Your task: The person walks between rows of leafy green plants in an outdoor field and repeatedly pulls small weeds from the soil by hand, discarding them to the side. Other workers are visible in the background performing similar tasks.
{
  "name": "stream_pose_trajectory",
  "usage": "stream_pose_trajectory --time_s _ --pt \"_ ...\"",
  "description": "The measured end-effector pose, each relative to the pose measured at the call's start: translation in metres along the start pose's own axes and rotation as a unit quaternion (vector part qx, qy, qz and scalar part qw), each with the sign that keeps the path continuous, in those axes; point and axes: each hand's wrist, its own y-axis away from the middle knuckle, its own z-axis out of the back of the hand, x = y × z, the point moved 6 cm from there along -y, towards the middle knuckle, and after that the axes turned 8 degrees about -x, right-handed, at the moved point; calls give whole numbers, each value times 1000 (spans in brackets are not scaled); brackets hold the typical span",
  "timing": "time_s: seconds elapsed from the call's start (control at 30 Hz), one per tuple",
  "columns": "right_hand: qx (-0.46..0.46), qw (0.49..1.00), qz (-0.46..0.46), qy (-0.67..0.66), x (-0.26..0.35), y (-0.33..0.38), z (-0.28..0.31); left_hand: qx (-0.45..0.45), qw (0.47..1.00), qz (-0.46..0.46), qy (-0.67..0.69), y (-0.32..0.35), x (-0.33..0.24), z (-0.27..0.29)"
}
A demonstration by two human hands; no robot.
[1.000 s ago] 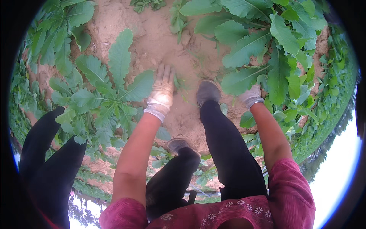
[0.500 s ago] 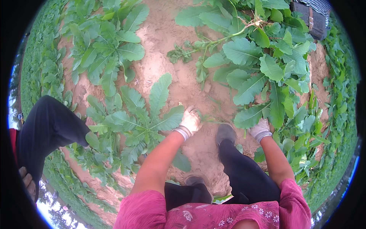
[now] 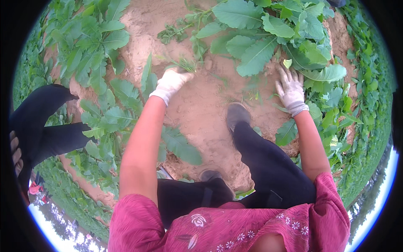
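Note:
My left hand [image 3: 171, 82], in a pale, soil-stained glove, is closed around a small tuft of green grass weeds [image 3: 184, 64] just above the sandy soil. Beside it on the left grows a broad-leaved green plant [image 3: 126, 90], partly hidden by my forearm. My right hand [image 3: 291, 90], gloved the same way, lies with fingers spread at the edge of a larger leafy plant [image 3: 256, 52]. Its fingertips reach under the lower leaves, near a small yellowish leaf piece [image 3: 287, 63]. Thin grass blades [image 3: 253, 93] stand in the soil between my hands.
My shoes [image 3: 238, 115] stand on the bare soil strip [image 3: 197, 122] between plant rows. At the far left are another person's dark-trousered legs [image 3: 35, 113] and a hand [image 3: 16, 153]. A wilted weed [image 3: 172, 33] lies farther ahead. More leafy plants [image 3: 94, 42] grow at the upper left.
My left hand has moved left and forward with the weed tuft. My right hand has come forward from under the leaves, its fingers now showing. The view has shifted.

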Motion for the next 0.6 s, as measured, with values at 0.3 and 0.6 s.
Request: stream_pose_trajectory --time_s 0.3,0.6 --pt "-24 996 -19 -86 -4 13 -36 97 921 -27 -376 -5 -22 -167" --pt "-35 987 -13 -155 -10 20 -48 -41 968 142 204 -14 12 -79"
